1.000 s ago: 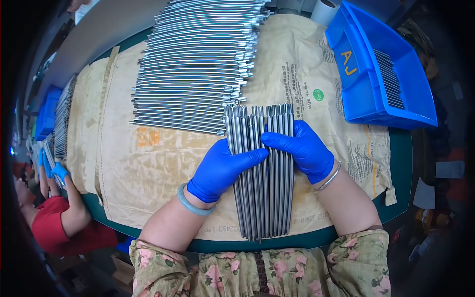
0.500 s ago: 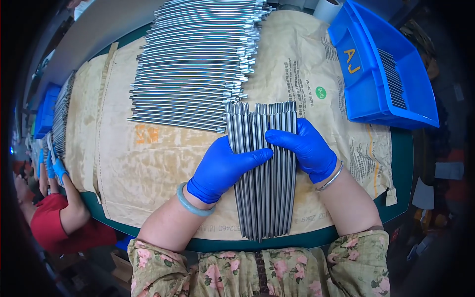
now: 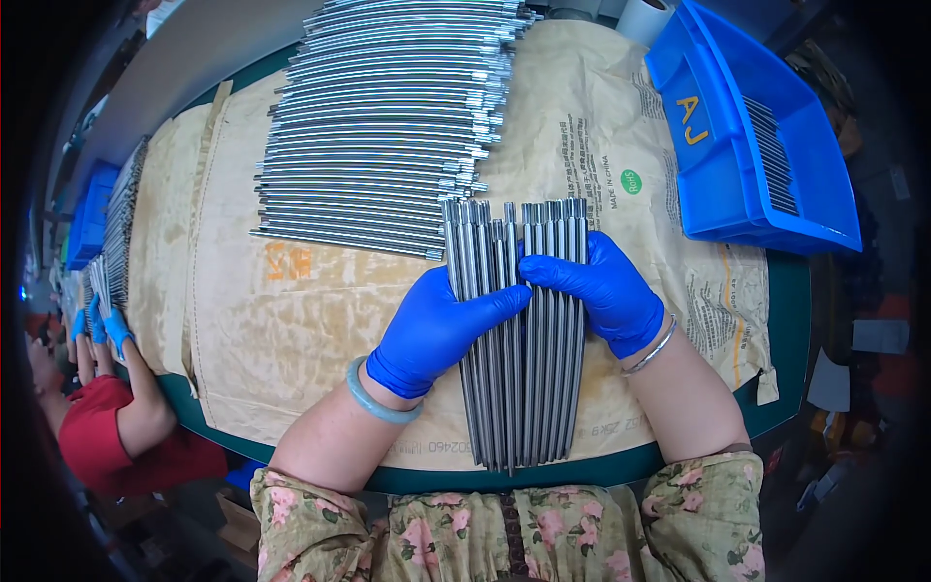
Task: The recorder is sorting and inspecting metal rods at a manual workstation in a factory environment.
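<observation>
Surface (image 3: 790, 320): dark green, covered by a tan woven sack sheet (image 3: 291, 320) across the middle of the frame. Stack of metal rods (image 3: 388, 126): lies crosswise in the upper centre on the sheet, ends uneven at the right. Blue plastic bin (image 3: 737, 136): upper right, holding more rods along its far wall. Row of metal rods (image 3: 514, 388): lower centre, laid lengthwise side by side, flat on the sheet, upper ends nearly touching the stack. Left hand (image 3: 436, 330): blue-gloved, fingers extended, pressed flat on the row's left half. Right hand (image 3: 596, 291): blue-gloved, flat on the right half, fingertips meeting the left. A co-worker's gloved hands (image 3: 102, 325): far left edge, holding rods.
</observation>
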